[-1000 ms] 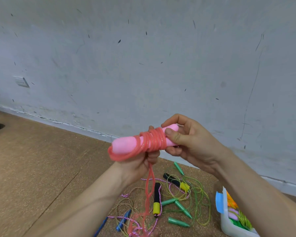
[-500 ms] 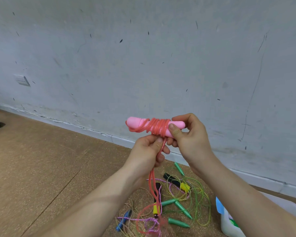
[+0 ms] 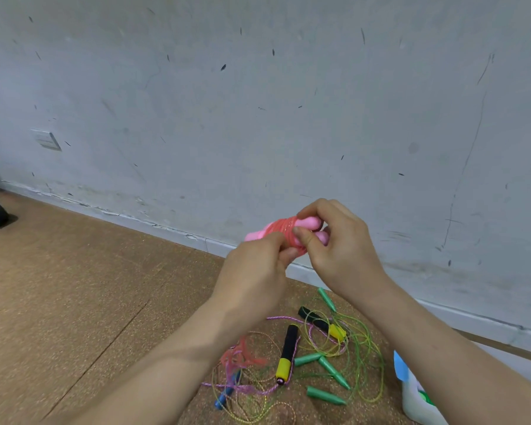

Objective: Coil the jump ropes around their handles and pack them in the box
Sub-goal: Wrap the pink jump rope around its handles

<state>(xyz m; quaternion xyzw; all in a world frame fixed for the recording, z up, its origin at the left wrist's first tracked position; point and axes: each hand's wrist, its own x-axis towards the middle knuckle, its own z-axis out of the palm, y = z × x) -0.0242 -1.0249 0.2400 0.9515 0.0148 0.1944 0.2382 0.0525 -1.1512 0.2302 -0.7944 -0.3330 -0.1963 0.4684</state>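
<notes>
I hold the pink jump rope handles [image 3: 311,223] side by side in front of the wall, with red-pink rope [image 3: 284,230] coiled around their middle. My right hand [image 3: 334,243] grips the handles' right end, thumb pressing on the coil. My left hand [image 3: 255,271] is closed on the rope just below the coil and hides the handles' lower left part. The loose tail of the red rope [image 3: 242,357] trails blurred near the floor. The white plastic box [image 3: 417,403] stands at the lower right, partly behind my right forearm.
On the brown cork floor lie tangled ropes: black-and-yellow handles [image 3: 285,354] with a purple cord, green handles [image 3: 331,368] with thin green rope, and a blue handle [image 3: 227,391]. A grey wall with a baseboard [image 3: 154,222] rises close behind.
My left hand has carried the rope around the handles again and the loose tail has risen and shortened. Both hands and the bundle have shifted slightly right and tilted.
</notes>
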